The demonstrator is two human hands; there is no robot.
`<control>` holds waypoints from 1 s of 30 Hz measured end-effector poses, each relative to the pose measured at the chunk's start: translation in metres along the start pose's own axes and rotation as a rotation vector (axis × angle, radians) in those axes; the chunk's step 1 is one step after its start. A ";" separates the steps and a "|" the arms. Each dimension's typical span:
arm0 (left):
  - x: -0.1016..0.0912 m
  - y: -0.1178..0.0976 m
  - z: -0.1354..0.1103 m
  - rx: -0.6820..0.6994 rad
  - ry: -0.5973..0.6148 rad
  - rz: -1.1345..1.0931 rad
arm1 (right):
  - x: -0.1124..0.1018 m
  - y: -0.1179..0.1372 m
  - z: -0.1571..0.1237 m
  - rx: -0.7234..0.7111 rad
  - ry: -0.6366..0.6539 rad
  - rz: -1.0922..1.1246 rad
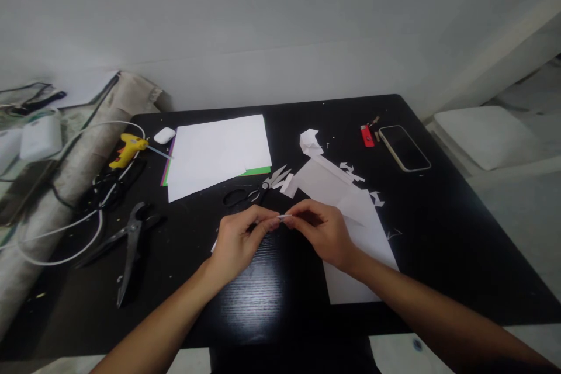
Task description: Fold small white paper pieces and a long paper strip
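Note:
My left hand (pixel 240 239) and my right hand (pixel 322 231) meet over the middle of the black table (pixel 438 234). Both pinch a small white paper piece (pixel 284 217) between their fingertips, one hand at each end. Just behind the hands lie black-handled scissors (pixel 252 194) with the blades apart. A large white sheet (pixel 350 228) with cut edges lies under and to the right of my right hand.
A stack of white and coloured paper (pixel 219 155) lies at the back. A yellow glue gun (pixel 127 149), pliers (pixel 131 242) and cables (pixel 65 228) are on the left. Earbuds case (pixel 164 135), red lighter (pixel 367 135), phone (pixel 404 148) and paper scraps (pixel 311 141) sit further back.

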State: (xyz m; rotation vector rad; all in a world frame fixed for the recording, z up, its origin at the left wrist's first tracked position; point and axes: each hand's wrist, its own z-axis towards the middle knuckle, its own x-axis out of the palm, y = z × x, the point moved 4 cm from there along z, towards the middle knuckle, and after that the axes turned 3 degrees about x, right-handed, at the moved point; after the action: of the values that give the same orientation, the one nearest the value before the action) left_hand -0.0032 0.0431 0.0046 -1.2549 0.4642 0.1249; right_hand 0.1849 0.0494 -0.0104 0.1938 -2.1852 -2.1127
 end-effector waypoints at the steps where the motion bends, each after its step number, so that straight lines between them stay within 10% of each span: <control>1: 0.000 0.000 0.000 0.007 0.004 0.002 | 0.000 0.001 0.000 -0.002 -0.001 -0.002; 30: 0.003 0.007 0.002 -0.020 0.017 -0.063 | 0.000 -0.007 0.004 0.048 0.015 0.072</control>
State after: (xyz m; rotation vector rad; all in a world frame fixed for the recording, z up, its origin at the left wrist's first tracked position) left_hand -0.0019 0.0467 -0.0024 -1.2902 0.4383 0.0660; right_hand 0.1846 0.0530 -0.0177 0.1323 -2.2018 -2.0164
